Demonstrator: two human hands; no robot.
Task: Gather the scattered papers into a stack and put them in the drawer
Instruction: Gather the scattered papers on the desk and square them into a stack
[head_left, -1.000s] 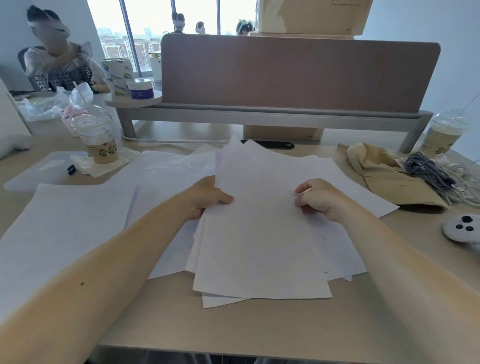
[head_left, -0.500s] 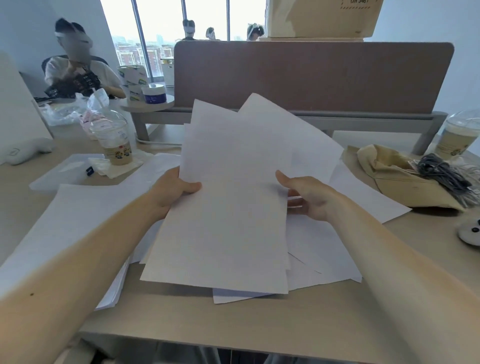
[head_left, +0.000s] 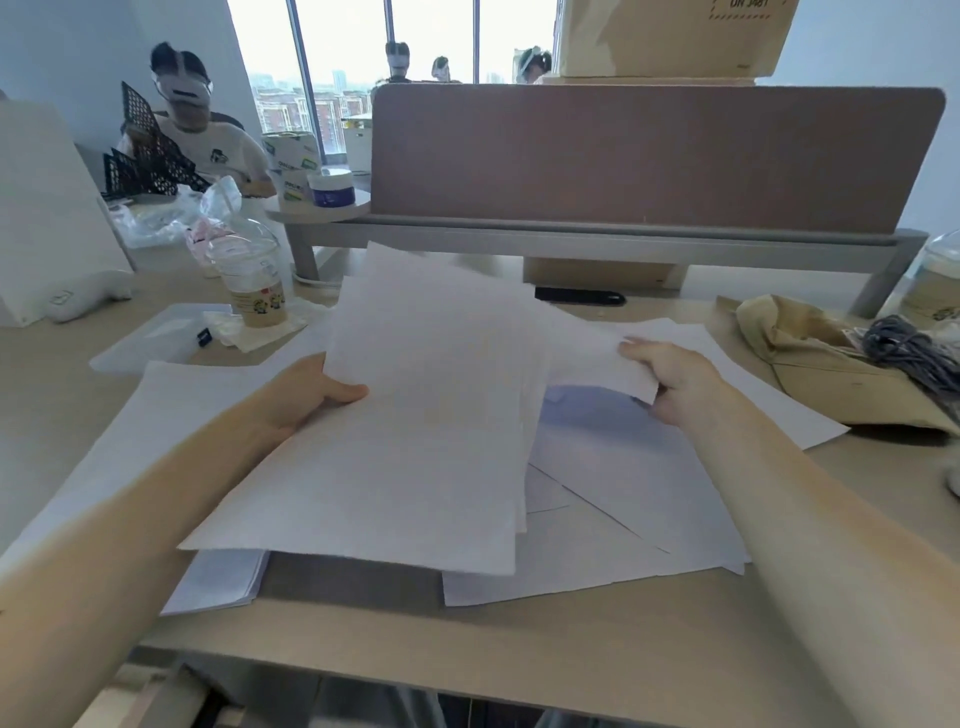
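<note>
My left hand (head_left: 306, 389) grips the left edge of a bundle of white papers (head_left: 415, 426) held tilted above the desk. My right hand (head_left: 670, 379) pinches the corner of another white sheet (head_left: 587, 353) that fans out to the right from behind the bundle. More loose sheets (head_left: 623, 499) lie flat on the desk under and to the right of the bundle, and a large sheet (head_left: 156, 415) lies at the left under my forearm. No drawer is in sight.
A plastic cup (head_left: 254, 280) stands on a napkin at the left, with a white tray (head_left: 156, 338) beside it. A tan cloth bag (head_left: 821, 358) and grey cables (head_left: 919, 348) lie at the right. A brown divider panel (head_left: 649, 156) closes the back of the desk (head_left: 519, 649).
The bundle was lifted off the desk in my left hand and has since tilted lower. My right hand moved right and took hold of a separate sheet's corner.
</note>
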